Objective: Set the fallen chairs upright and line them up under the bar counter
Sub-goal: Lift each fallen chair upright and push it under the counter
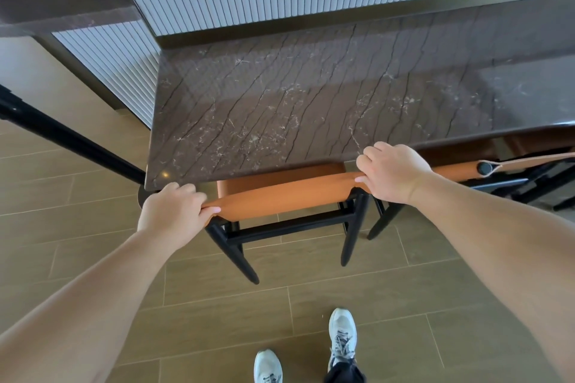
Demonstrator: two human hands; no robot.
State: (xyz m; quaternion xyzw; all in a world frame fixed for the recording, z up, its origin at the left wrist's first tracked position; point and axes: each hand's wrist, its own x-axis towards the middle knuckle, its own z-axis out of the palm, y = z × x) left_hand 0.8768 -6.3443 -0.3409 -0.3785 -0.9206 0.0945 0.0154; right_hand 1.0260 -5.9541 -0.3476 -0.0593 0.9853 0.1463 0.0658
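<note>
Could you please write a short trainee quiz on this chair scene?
1. True or false: the chair held by both hands stands upright on its legs.
2. What does the left hand grip? A) a chair leg B) the end of the orange backrest C) the counter edge
3. Fill in: the right hand grips the backrest's ____ end.

Key: 1 true. 2 B. 3 right. A second chair sits to the right, partly under the counter.
</note>
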